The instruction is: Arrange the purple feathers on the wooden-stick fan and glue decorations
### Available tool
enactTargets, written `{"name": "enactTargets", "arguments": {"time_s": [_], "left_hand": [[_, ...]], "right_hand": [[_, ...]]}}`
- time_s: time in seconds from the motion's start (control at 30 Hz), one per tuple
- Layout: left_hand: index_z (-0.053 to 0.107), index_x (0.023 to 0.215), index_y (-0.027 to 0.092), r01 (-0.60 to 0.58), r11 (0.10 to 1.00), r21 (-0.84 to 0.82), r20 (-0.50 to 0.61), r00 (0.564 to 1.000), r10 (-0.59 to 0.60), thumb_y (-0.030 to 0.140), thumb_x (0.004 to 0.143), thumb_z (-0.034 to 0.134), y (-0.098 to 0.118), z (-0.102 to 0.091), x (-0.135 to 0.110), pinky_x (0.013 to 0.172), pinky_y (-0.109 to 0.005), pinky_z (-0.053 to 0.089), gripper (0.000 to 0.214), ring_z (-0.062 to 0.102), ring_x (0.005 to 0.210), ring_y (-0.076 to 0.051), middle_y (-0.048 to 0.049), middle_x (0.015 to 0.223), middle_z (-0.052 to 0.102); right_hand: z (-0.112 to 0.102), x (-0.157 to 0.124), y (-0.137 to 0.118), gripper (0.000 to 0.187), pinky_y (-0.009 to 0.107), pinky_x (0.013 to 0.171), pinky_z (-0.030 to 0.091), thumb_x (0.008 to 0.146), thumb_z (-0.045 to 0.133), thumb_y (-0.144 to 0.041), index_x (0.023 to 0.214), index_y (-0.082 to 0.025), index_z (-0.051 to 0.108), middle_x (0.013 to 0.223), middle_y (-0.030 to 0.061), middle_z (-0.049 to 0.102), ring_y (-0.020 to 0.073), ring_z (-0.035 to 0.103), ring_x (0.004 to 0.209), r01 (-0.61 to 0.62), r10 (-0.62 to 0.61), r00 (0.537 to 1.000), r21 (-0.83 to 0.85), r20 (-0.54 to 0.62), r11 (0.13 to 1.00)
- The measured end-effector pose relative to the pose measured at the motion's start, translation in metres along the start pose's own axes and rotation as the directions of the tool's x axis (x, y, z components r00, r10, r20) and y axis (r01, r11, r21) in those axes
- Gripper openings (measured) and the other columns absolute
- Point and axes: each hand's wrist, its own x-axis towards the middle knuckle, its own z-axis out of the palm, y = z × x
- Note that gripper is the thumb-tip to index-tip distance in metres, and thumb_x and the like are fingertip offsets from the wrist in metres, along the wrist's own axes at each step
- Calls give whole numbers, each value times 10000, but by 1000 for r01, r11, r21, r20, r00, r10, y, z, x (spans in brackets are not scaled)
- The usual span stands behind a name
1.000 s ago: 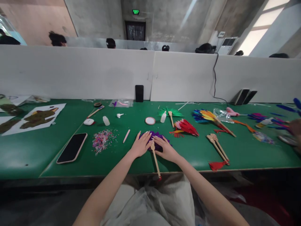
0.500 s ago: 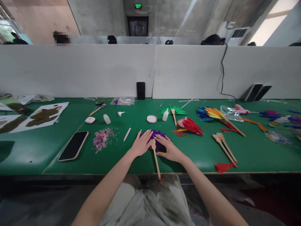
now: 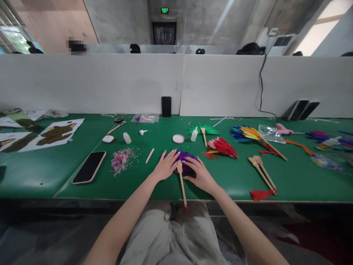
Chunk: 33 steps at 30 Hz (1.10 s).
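A purple feather fan [image 3: 183,156] lies on the green table between my hands, its wooden handle [image 3: 183,189] pointing toward me past the front edge, with a bit of red at the tip. My left hand [image 3: 167,167] rests on the fan's left side, fingers stretched out over the feathers. On the right side lies my right hand [image 3: 202,175], its fingers over the feathers and its thumb apart, lower down near the fan's edge. Both hands are open. Much of the fan is hidden under them.
Left of my hands are a small stick [image 3: 149,156], colourful scraps [image 3: 123,160], a phone [image 3: 89,167] and a small bottle [image 3: 127,138]. Beyond lie a round lid [image 3: 178,138], glue bottle [image 3: 194,134] and green fan [image 3: 211,130]. Rightward are a red fan [image 3: 224,147] and wooden handles [image 3: 263,175].
The camera view has shifted slightly. Both hands stay on the purple fan, with the right fingers a little more bent and raised than before.
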Motion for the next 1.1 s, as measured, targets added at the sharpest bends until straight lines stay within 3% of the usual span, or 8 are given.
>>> {"name": "enactTargets", "arguments": {"time_s": [0.37, 0.57, 0.77, 1.03, 1.1], "left_hand": [[278, 1447, 216, -3, 1000, 20, 7, 1000, 3, 458, 976, 133, 1, 4, 1, 1160, -496, 106, 548, 226, 1411, -197, -77, 1516, 279], [285, 1444, 203, 7, 1000, 22, 13, 1000, -8, 462, 975, 150, 2, 3, 2, 1162, -489, 102, 552, 233, 1409, -194, -80, 1512, 284], [293, 1440, 166, 6, 1000, 13, 10, 1000, -6, 427, 983, 166, 3, 3, 2, 1162, -489, 87, 541, 224, 1412, -200, -96, 1512, 280], [296, 1439, 175, 3, 1000, -5, 1, 1000, -3, 421, 982, 206, 2, 3, 4, 1160, -499, 83, 527, 232, 1409, -210, -103, 1516, 269], [299, 1437, 170, 4, 1000, -7, 4, 1000, -4, 428, 981, 205, 3, 1, 4, 1157, -506, 88, 533, 229, 1410, -216, -109, 1519, 260]], "right_hand": [[19, 4, -16, 478, 569, 1121, 226, 807, 517, -134, 1285, -143, 535, 1288, 158, 567, 279, 480, 1238, 54, -57, 997, -64, -48, 997], [24, -1, -11, 498, 506, 1072, 367, 856, 466, -125, 1355, -129, 468, 1344, 168, 524, 270, 455, 1274, 55, -56, 998, -41, -30, 998], [15, -4, -10, 519, 508, 1065, 379, 878, 462, -122, 1391, -190, 424, 1375, 134, 508, 244, 445, 1293, 73, -73, 997, 3, 4, 997], [-10, -9, -8, 366, 536, 1073, 352, 889, 502, -183, 1247, -189, 576, 1266, 128, 600, 246, 538, 1195, -7, 8, 999, 51, -34, 999], [-19, -10, -8, 296, 524, 1042, 392, 883, 529, -213, 1158, -197, 638, 1199, 118, 639, 249, 576, 1136, -40, 43, 998, 79, -36, 996]]}}
